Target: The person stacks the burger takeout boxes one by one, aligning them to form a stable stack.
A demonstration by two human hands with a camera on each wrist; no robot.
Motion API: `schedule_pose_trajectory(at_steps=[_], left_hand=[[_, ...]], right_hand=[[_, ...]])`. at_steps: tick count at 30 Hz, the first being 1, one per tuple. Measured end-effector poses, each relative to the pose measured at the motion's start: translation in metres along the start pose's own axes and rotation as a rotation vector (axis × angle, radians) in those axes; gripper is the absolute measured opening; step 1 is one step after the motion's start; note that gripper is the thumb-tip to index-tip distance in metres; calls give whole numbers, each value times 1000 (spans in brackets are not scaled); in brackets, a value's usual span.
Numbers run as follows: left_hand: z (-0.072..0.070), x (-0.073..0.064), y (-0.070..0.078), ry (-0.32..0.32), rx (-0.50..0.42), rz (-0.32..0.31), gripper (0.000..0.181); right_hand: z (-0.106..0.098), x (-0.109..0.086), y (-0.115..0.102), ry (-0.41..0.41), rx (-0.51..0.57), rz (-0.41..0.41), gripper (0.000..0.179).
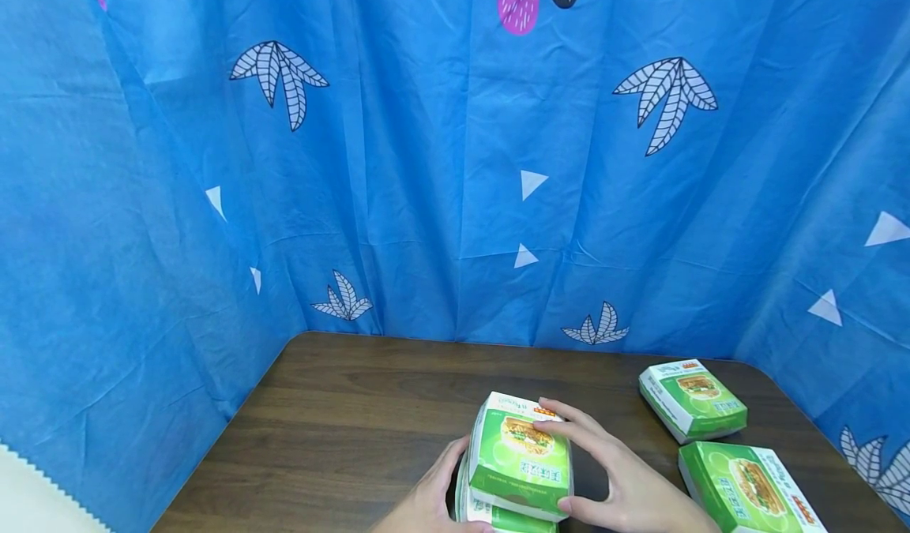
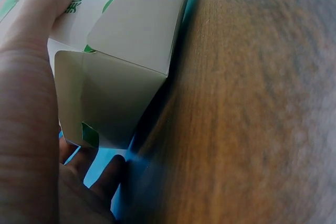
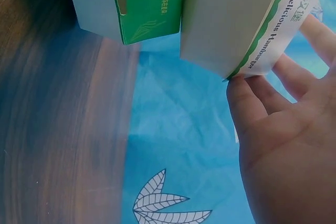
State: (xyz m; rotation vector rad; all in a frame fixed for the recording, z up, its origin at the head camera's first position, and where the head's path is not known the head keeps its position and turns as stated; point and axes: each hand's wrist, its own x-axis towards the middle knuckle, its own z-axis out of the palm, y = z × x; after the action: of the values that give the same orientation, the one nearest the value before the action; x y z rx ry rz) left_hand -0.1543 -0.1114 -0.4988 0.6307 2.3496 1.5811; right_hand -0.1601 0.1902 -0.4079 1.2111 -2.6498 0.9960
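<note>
Two green and white burger boxes are stacked in front of me in the head view. The upper burger box (image 1: 522, 458) has a hamburger picture on its lid and sits slightly skewed on the lower burger box (image 1: 508, 516). My left hand (image 1: 432, 495) grips the lower box from the left, thumb across its near side and fingers behind. In the left wrist view that box's pale side (image 2: 107, 93) is close over the wooden surface. My right hand (image 1: 626, 482) holds the upper box from the right, fingers over the lid and thumb at the near corner.
Two more burger boxes lie to the right on the brown wooden table (image 1: 341, 422): a far box (image 1: 700, 399) and a nearer box (image 1: 750, 489), close together. A blue patterned curtain (image 1: 412, 162) hangs around the table's back and sides.
</note>
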Motion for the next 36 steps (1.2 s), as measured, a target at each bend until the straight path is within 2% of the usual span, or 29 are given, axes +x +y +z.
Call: schedule_pose_trajectory(at_steps=[6,11,13,22,28,32,36], left_hand=[[0,0,1,4,6,-15,90],[1,-1,2,4,11,-14,87],[1,-1,2,2,2,2,87],[0,-1,0,-17,-34,105,85],[-1,-1,-1,-41,-90,122,85],[-1,-1,-1,-30,-53,148,86],[0,-1,-2,-31,-52,146,86]], right_hand=[[1,1,-2,-17,11,-9,70],[1,2,-5,-60,41,33,70],[1,2,-6,-76,59,58,69],[2,2,-8,-103,96,50,69],[1,2,-8,-122,116,50,70],[2,1,-7,-125,130,45,69],[1,0,-7,-125,137,45,68]])
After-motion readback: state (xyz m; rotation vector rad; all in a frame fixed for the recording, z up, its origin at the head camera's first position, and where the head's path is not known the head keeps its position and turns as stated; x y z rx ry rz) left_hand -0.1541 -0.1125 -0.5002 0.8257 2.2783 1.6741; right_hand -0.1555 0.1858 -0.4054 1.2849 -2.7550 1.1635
